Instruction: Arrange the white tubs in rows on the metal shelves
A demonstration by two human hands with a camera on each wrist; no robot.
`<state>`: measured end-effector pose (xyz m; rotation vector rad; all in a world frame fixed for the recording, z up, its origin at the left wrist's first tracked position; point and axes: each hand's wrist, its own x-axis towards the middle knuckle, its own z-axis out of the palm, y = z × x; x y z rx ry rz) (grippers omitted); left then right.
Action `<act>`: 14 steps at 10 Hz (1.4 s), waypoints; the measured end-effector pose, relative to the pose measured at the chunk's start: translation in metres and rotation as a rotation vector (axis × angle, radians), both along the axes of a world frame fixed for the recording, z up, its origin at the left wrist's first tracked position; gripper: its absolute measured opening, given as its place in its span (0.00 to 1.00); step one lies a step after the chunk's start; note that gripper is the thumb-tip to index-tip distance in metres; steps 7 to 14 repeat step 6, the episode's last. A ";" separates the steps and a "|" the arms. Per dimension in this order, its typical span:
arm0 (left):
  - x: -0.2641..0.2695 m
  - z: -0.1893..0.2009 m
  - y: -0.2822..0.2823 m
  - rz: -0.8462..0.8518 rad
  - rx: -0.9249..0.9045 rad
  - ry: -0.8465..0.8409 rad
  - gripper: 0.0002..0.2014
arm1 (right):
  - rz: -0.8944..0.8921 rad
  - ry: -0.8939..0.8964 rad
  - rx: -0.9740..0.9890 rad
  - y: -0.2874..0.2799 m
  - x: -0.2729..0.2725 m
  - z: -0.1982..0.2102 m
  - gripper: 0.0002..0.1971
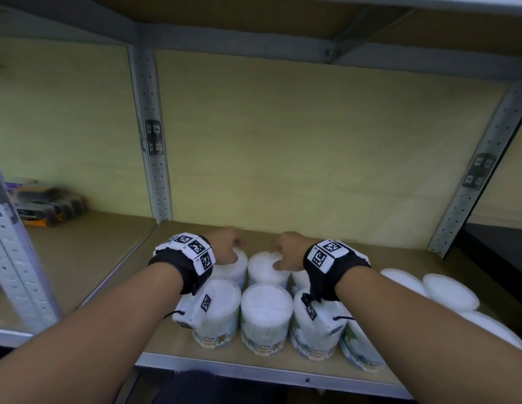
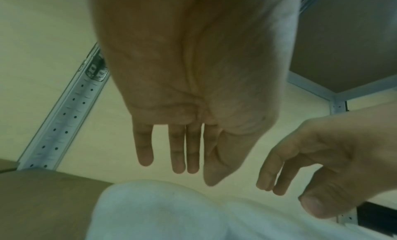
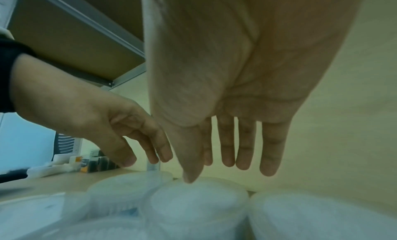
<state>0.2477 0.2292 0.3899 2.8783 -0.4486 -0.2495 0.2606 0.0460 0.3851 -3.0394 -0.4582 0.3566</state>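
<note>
White tubs (image 1: pixel 265 312) in rows; wrist-view straight fingers (image 3: pixel 244 145), head-view hidden.

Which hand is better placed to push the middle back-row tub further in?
Right. The right hand is over the middle back-row tub, thumb near its lid. The left hand sits over the neighbouring tub. Both hands are open, holding nothing.

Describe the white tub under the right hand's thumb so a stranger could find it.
On the wooden board of the metal shelf, white round tubs stand in two rows. It is the back row's middle tub. Alone, it has the right hand above it, thumb on its lid.
</note>
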 end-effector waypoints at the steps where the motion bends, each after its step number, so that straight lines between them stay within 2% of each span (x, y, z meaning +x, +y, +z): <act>1: -0.007 0.003 -0.013 0.043 -0.007 0.005 0.25 | -0.047 -0.014 0.023 -0.016 -0.013 0.004 0.24; 5: -0.072 -0.003 -0.059 0.045 -0.198 -0.099 0.22 | -0.099 -0.133 0.214 -0.096 -0.099 0.015 0.18; 6: -0.088 -0.004 -0.062 0.050 -0.292 -0.156 0.21 | -0.072 -0.273 0.295 -0.113 -0.130 0.026 0.14; 14: -0.088 -0.004 -0.062 0.050 -0.292 -0.156 0.21 | -0.072 -0.273 0.295 -0.113 -0.130 0.026 0.14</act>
